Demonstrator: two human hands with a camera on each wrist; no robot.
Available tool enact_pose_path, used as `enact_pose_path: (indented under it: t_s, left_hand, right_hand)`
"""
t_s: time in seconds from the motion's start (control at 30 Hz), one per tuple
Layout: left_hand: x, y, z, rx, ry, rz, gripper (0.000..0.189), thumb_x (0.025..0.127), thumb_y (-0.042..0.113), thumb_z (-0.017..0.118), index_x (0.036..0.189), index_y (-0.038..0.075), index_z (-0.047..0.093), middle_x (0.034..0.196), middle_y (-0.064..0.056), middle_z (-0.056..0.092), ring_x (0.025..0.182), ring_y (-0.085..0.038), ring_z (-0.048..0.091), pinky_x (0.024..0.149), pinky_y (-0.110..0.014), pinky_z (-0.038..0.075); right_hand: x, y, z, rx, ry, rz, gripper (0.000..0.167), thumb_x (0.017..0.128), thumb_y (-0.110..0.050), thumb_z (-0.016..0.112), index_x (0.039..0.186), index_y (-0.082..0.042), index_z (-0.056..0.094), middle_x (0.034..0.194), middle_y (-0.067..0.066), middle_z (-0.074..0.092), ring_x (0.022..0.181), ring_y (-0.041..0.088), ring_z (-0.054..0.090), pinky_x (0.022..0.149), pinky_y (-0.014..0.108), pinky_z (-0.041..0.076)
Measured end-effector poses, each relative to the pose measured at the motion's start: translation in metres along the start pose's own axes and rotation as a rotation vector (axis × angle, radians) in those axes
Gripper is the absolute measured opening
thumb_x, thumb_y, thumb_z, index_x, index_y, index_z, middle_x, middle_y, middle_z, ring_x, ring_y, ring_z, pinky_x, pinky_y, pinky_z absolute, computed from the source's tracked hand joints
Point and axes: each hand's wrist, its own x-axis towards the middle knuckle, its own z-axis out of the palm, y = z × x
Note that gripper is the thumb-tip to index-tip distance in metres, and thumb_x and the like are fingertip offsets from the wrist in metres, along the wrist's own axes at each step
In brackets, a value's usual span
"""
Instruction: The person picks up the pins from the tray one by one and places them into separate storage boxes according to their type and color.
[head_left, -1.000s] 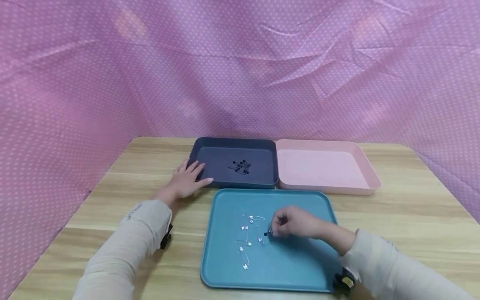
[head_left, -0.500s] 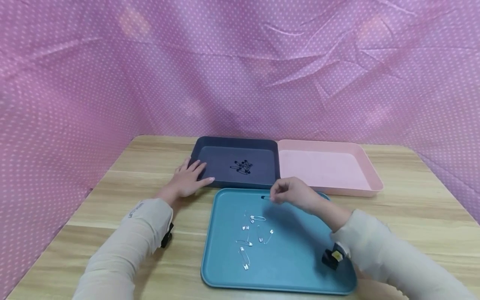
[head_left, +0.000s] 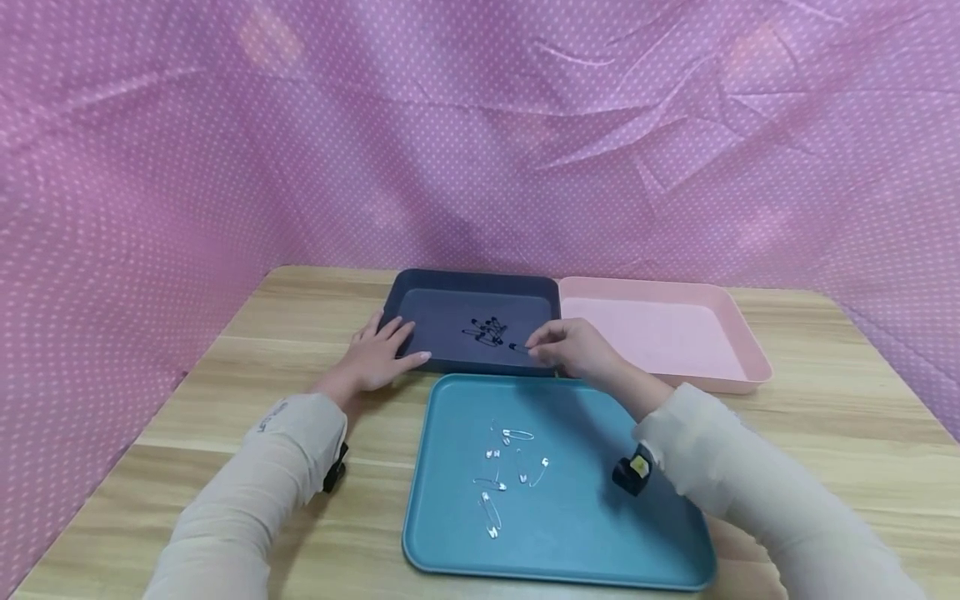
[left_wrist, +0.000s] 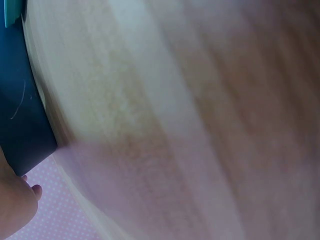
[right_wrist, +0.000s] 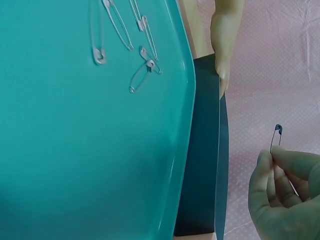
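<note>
Between thumb and fingers my right hand [head_left: 572, 346] pinches a black safety pin [right_wrist: 277, 134], its dark head pointing away from the fingertips. In the head view this hand is over the right part of the dark blue tray [head_left: 435, 362], beside a small pile of black safety pins [head_left: 487, 332]. My left hand [head_left: 371, 357] rests with spread fingers on that tray's near left corner. Several silver safety pins [head_left: 491, 515] lie scattered on the teal tray [head_left: 600, 533] in front.
A pink tray [head_left: 660, 333] stands right against the dark blue one. All three trays sit on a wooden table [head_left: 247, 375]. Behind it hangs a pink dotted cloth [head_left: 480, 150].
My right hand has lifted the black safety pin off the teal tray and carried it away from me, over the dark blue tray. The left hand has stayed put.
</note>
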Motion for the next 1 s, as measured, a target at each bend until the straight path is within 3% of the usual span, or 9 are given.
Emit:
enact_pose_path:
  t_s: [0.37, 0.67, 1.0]
  left_hand:
    - [0.000, 0.001, 0.000, 0.002, -0.013, -0.009, 0.083, 0.079, 0.069, 0.023, 0.138, 0.011, 0.019, 0.142, -0.014, 0.013, 0.127, -0.034, -0.009, 0.096, -0.055, 0.003]
    - [0.002, 0.000, 0.000, 0.000, -0.005, -0.007, 0.085, 0.077, 0.070, 0.022, 0.138, 0.011, 0.020, 0.141, -0.014, 0.014, 0.127, -0.034, -0.009, 0.096, -0.054, 0.003]
    - [0.000, 0.001, 0.000, 0.005, -0.004, -0.008, 0.082, 0.079, 0.068, 0.024, 0.138, 0.011, 0.020, 0.141, -0.015, 0.014, 0.127, -0.035, -0.008, 0.096, -0.055, 0.003]
  right_hand:
    - [0.036, 0.001, 0.017, 0.059, 0.043, -0.024, 0.018, 0.083, -0.004, 0.054, 0.098, 0.003, 0.061, 0.101, 0.013, 0.059, 0.084, 0.020, 0.057, 0.077, 0.036, 0.044]
    - [0.070, 0.001, 0.036, 0.021, 0.078, 0.026, 0.015, 0.082, -0.002, 0.054, 0.092, -0.001, 0.065, 0.094, 0.008, 0.061, 0.083, 0.019, 0.058, 0.077, 0.035, 0.045]
    - [0.097, 0.007, 0.054, 0.033, 0.083, 0.059, 0.016, 0.080, 0.005, 0.052, 0.089, 0.003, 0.066, 0.091, 0.012, 0.062, 0.080, 0.020, 0.061, 0.067, 0.027, 0.048]
